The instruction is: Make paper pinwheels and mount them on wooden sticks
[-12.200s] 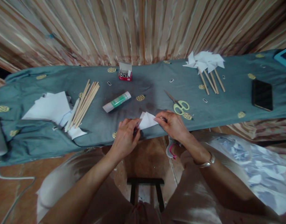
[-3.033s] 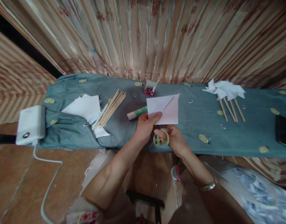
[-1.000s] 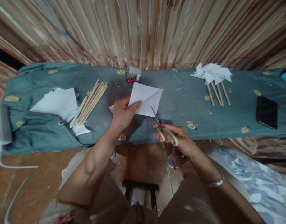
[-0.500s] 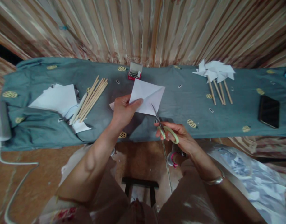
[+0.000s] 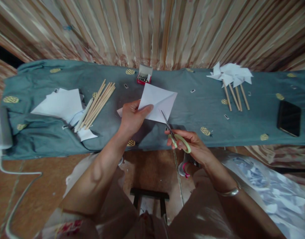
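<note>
A creased white paper square (image 5: 158,101) is pinched between the thumb and fingers of my left hand (image 5: 135,116), held above the cloth. My right hand (image 5: 188,141) grips scissors (image 5: 178,141) with pale green handles, fingers through the loops. The blades reach up over the lower right edge of the paper, close to a crease; whether they are cutting at this instant is hard to see. Just behind the paper stands an open red box (image 5: 144,79) of small metal pins.
Wooden sticks (image 5: 99,105) and loose white paper (image 5: 59,104) lie on the left of the cloth-covered table (image 5: 187,113). Several paper pinwheels (image 5: 230,74) on sticks rest at the right, near a black phone (image 5: 289,118). A white device (image 5: 2,129) with a cable sits far left.
Almost nothing differs. The view has shifted very slightly; both hands, the paper and the scissors keep about the same position relative to each other.
</note>
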A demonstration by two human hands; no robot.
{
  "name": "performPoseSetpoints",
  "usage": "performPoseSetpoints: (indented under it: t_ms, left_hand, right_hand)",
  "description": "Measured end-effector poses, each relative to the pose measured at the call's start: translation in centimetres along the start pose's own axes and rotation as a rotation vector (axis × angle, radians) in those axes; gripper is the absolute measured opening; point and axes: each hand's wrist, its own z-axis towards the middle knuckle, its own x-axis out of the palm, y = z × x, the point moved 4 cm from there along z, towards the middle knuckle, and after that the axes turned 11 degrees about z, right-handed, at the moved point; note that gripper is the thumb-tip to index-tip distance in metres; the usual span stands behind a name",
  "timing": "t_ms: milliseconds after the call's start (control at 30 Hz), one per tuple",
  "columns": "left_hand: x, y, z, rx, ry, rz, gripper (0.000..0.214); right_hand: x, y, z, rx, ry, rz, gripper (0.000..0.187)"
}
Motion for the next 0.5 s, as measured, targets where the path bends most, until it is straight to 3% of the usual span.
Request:
performPoseSetpoints:
  t_ms: [267,500]
  left_hand:
    - [-0.01,-0.02,-0.14,-0.027,0.011,-0.040,0.011]
    - [-0.03,-0.04,-0.03,0.029,0.031,0.005,0.012]
  right_hand:
    - [0.01,0.16,-0.18,0.005,0.011,-0.020,0.038]
    - [-0.06,0.09,-0.10,0.006,-0.010,-0.019,0.036]
